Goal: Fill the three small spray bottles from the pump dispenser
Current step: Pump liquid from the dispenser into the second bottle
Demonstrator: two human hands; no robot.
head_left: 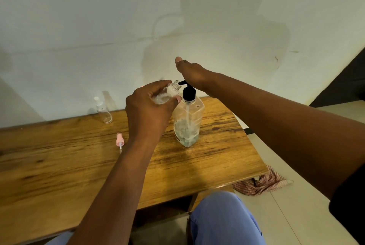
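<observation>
A clear pump dispenser with a black pump head stands on the wooden table, holding a little liquid at the bottom. My left hand grips a small clear spray bottle without its cap, tilted so its open neck meets the black spout. My right hand rests palm-down on top of the pump head, fingers straight. A second small spray bottle with a white cap stands at the table's back left. A loose pink spray cap with its tube lies on the table left of my left arm.
The table stands against a pale wall. Its right edge lies just past the dispenser, with tiled floor beyond. A striped cloth lies on the floor at the table's right corner. My knee in blue trousers is below the front edge.
</observation>
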